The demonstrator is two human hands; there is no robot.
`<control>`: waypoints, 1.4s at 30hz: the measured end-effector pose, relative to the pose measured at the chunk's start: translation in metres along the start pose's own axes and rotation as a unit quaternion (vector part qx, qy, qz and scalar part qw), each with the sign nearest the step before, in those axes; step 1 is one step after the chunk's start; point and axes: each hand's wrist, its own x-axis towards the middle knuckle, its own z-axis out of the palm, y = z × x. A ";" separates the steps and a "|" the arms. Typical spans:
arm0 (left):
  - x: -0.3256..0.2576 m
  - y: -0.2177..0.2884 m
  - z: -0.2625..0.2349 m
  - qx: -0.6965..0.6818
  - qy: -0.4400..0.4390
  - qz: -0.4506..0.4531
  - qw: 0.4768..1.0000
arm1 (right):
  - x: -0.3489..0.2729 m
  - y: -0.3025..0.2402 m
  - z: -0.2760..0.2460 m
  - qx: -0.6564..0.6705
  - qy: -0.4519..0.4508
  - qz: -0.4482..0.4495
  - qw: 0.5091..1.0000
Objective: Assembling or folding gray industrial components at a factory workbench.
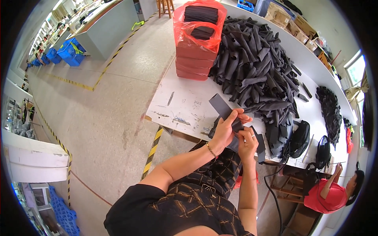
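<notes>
Over the near edge of the white table, my left hand (225, 129) is closed around a flat dark grey strip (220, 106), which sticks out past the fingers toward the far left. Just to its right, my right hand (247, 142) pinches the strip's lower part with thumb and fingers. The join between the two hands is partly hidden by the fingers. More flat dark pieces (258, 142) lie at the table edge beside my right hand. A large heap of rolled dark grey pieces (252, 67) rises beyond both hands.
A red plastic bag (195, 65) of stacked dark strips stands at the far left of the table (169, 104). Black machines or bags (300, 139) with a cable sit at right. A person in red (328, 194) works there. Blue crates (71, 52) stand on the floor.
</notes>
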 end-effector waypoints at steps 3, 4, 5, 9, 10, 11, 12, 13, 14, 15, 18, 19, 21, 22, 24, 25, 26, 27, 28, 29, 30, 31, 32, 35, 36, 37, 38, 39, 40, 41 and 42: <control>0.001 -0.001 0.001 0.007 0.002 0.002 1.000 | 0.000 -0.001 -0.001 0.001 -0.001 0.009 1.000; 0.001 -0.001 0.001 0.008 0.000 -0.001 1.000 | 0.000 -0.002 -0.002 0.000 -0.001 0.012 1.000; 0.003 0.001 0.000 0.006 0.004 -0.009 1.000 | 0.000 -0.004 -0.003 -0.002 0.001 0.014 1.000; 0.005 0.008 0.001 0.067 0.002 0.022 0.997 | 0.006 -0.022 0.003 0.180 0.022 0.195 0.964; 0.005 0.008 0.004 0.091 -0.022 0.035 0.995 | 0.005 -0.021 0.005 0.314 0.049 0.278 0.906; 0.006 0.008 0.007 0.087 -0.032 0.029 0.995 | -0.002 -0.008 0.017 0.330 0.083 0.327 0.881; 0.007 0.012 0.007 0.085 -0.041 0.027 0.995 | 0.004 -0.012 0.026 0.326 0.124 0.274 0.896; 0.007 0.013 0.005 0.086 -0.044 0.019 0.995 | 0.005 -0.017 0.025 0.296 0.137 0.255 0.910; 0.008 0.013 0.002 0.085 -0.043 0.029 0.995 | 0.006 -0.022 0.021 0.266 0.150 0.235 0.923; 0.009 0.015 0.003 0.085 -0.043 0.044 0.995 | 0.006 -0.024 0.018 0.267 0.153 0.235 0.922; 0.008 0.017 0.006 0.085 -0.078 0.053 0.992 | 0.010 -0.024 0.012 0.410 0.206 0.381 0.803; 0.008 0.016 0.009 0.089 -0.103 0.042 0.990 | 0.015 -0.023 0.012 0.452 0.176 0.376 0.790; 0.002 0.017 0.004 0.105 -0.079 0.037 0.991 | 0.016 -0.022 0.011 0.365 0.143 0.329 0.859; 0.002 0.021 0.000 0.121 -0.056 0.038 0.990 | 0.015 -0.022 0.008 0.366 0.144 0.328 0.859; 0.007 0.039 -0.021 0.092 -0.027 0.056 0.994 | 0.013 -0.021 0.001 0.083 0.184 0.086 0.976; 0.005 0.049 -0.029 0.111 0.001 0.054 0.992 | 0.011 -0.018 -0.001 0.058 0.190 0.060 0.978; 0.004 0.053 -0.036 0.131 0.029 0.052 0.990 | 0.009 -0.016 -0.003 0.060 0.189 0.062 0.978; 0.002 0.056 -0.029 0.089 0.039 0.062 0.993 | 0.009 -0.016 -0.006 0.048 0.175 0.039 0.983; 0.001 0.058 -0.032 0.090 0.044 0.062 0.993 | 0.008 -0.018 -0.008 0.037 0.160 0.016 0.986; 0.000 0.060 -0.035 0.088 0.030 0.059 0.994 | 0.006 -0.021 -0.006 0.066 0.161 0.034 0.984; -0.002 0.063 -0.036 0.086 0.017 0.054 0.995 | 0.003 -0.021 -0.006 0.067 0.159 0.039 0.984; -0.002 0.064 -0.037 0.087 0.022 0.051 0.995 | 0.000 -0.018 -0.005 0.084 0.141 0.104 0.981; -0.001 0.065 -0.038 0.097 0.039 0.039 0.994 | -0.002 -0.016 -0.005 0.101 0.122 0.169 0.973; -0.009 0.056 -0.042 0.142 0.069 -0.004 0.987 | -0.018 -0.005 0.000 0.220 0.141 0.318 0.911; -0.009 0.051 -0.043 0.178 0.076 -0.027 0.981 | -0.026 0.005 0.003 0.291 0.170 0.357 0.871; -0.012 0.049 -0.044 0.262 0.088 -0.031 0.961 | -0.035 0.012 0.003 0.278 0.156 0.364 0.875; -0.014 0.047 -0.048 0.262 0.090 -0.032 0.960 | -0.045 0.017 0.003 0.278 0.155 0.366 0.874; -0.017 0.045 -0.056 0.410 0.093 -0.003 0.907 | -0.051 0.015 0.004 0.239 0.150 0.410 0.867; -0.018 0.041 -0.064 0.547 0.091 0.027 0.832 | -0.055 0.015 0.003 0.199 0.146 0.449 0.859; -0.018 0.035 -0.076 0.614 0.069 0.097 0.780 | -0.061 0.020 0.004 0.183 0.132 0.460 0.859; -0.018 0.028 -0.083 0.613 0.064 0.093 0.782 | -0.070 0.027 0.009 0.179 0.136 0.462 0.858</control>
